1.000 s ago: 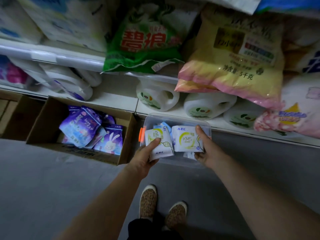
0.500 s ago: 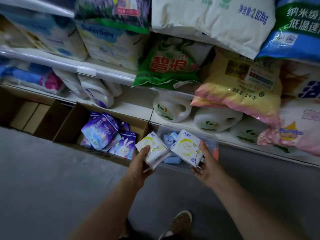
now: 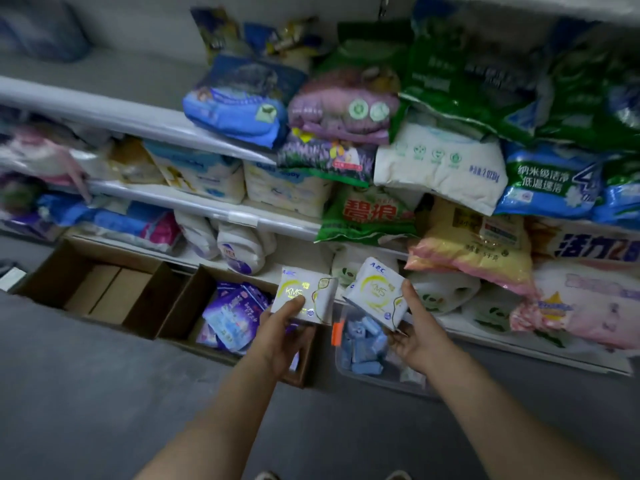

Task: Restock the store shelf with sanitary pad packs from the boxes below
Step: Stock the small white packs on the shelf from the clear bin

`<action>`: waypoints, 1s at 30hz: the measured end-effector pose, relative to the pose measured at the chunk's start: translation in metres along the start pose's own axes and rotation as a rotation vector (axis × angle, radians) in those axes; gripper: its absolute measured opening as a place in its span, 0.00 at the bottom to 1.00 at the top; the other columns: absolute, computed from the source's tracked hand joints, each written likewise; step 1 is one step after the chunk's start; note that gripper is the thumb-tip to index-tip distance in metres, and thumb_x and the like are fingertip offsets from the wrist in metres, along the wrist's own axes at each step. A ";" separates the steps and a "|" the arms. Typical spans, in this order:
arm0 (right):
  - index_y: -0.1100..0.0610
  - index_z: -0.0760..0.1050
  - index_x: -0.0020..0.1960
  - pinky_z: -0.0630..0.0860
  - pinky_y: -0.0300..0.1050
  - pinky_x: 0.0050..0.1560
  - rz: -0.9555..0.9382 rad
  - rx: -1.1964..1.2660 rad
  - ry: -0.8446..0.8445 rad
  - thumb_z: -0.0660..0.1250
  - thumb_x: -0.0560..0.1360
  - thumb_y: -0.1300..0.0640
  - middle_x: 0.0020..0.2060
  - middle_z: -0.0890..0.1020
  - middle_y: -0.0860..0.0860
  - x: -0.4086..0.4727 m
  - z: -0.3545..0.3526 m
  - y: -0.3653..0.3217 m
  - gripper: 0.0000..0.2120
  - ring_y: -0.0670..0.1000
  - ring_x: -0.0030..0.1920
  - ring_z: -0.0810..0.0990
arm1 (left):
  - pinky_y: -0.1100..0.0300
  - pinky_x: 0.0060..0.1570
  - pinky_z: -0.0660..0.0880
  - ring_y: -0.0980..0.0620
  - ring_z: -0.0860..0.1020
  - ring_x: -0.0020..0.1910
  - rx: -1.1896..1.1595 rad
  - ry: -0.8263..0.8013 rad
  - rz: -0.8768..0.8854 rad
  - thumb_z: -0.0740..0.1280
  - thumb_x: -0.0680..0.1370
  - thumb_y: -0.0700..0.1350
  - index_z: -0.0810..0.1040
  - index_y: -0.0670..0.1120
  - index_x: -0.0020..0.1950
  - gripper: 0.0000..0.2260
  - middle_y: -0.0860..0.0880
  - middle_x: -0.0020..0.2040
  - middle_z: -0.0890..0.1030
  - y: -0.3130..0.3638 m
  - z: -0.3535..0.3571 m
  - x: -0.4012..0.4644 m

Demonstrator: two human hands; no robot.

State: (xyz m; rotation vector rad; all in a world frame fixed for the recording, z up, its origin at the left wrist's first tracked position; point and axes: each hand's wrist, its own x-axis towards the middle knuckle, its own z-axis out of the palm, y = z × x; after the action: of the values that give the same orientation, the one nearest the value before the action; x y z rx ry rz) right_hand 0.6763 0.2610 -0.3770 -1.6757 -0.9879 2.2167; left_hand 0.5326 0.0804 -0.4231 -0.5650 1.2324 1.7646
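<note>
White square plastic pad packs, one (image 3: 304, 295) pinched in left hand (image 3: 282, 336), another (image 3: 377, 293) gripped in right hand (image 3: 417, 336), above clear plastic bin (image 3: 374, 375).

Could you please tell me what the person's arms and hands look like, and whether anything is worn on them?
Both forearms are bare as far as the frame shows: no sleeves come into view. The left hand and the right hand wear no gloves, and no watch, bracelet or ring can be seen on either wrist or on the fingers. The picture is dim and slightly blurred, so small jewellery could be missed.
</note>
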 end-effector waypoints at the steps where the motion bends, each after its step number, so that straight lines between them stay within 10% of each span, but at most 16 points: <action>1: 0.55 0.81 0.51 0.72 0.44 0.38 -0.021 -0.001 -0.008 0.71 0.71 0.34 0.39 0.83 0.53 -0.011 0.012 -0.006 0.24 0.51 0.37 0.76 | 0.55 0.37 0.81 0.46 0.85 0.41 -0.009 -0.031 0.013 0.77 0.70 0.42 0.73 0.40 0.70 0.29 0.40 0.50 0.84 0.012 0.001 -0.010; 12: 0.54 0.82 0.49 0.71 0.36 0.24 -0.221 -0.103 -0.200 0.69 0.73 0.35 0.33 0.85 0.50 -0.117 0.106 -0.092 0.22 0.47 0.27 0.80 | 0.53 0.45 0.82 0.43 0.83 0.55 -0.102 -0.189 0.287 0.76 0.69 0.43 0.75 0.40 0.67 0.27 0.40 0.57 0.83 0.148 0.026 -0.095; 20: 0.55 0.83 0.56 0.78 0.49 0.54 -0.355 -0.043 -0.409 0.70 0.73 0.39 0.47 0.87 0.54 -0.162 0.153 -0.167 0.22 0.52 0.44 0.84 | 0.52 0.56 0.79 0.43 0.81 0.60 -0.127 -0.336 0.480 0.71 0.76 0.39 0.74 0.37 0.69 0.22 0.39 0.60 0.82 0.224 0.074 -0.145; 23: 0.57 0.82 0.58 0.80 0.43 0.30 -0.400 -0.079 -0.457 0.71 0.71 0.38 0.46 0.86 0.55 -0.175 0.167 -0.197 0.26 0.53 0.36 0.83 | 0.55 0.50 0.82 0.45 0.82 0.54 -0.186 -0.354 0.539 0.71 0.76 0.40 0.78 0.40 0.63 0.16 0.41 0.57 0.83 0.247 0.093 -0.158; 26: 0.58 0.81 0.57 0.84 0.56 0.40 -0.406 -0.107 -0.523 0.69 0.74 0.38 0.48 0.87 0.58 -0.185 0.175 -0.225 0.25 0.58 0.41 0.86 | 0.58 0.45 0.82 0.47 0.83 0.49 -0.204 -0.369 0.620 0.70 0.77 0.40 0.79 0.40 0.59 0.11 0.42 0.52 0.84 0.266 0.110 -0.168; 30: 0.55 0.82 0.53 0.76 0.39 0.23 -0.415 -0.144 -0.525 0.68 0.74 0.36 0.40 0.87 0.54 -0.188 0.185 -0.251 0.22 0.49 0.27 0.81 | 0.58 0.48 0.82 0.50 0.85 0.45 -0.220 -0.417 0.701 0.67 0.79 0.38 0.80 0.39 0.53 0.05 0.43 0.47 0.86 0.280 0.123 -0.178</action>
State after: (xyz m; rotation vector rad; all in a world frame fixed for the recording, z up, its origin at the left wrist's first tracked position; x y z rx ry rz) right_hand 0.5135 0.2812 -0.0521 -0.8179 -1.4835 2.3631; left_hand 0.3973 0.0880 -0.0963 0.1585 0.9998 2.4613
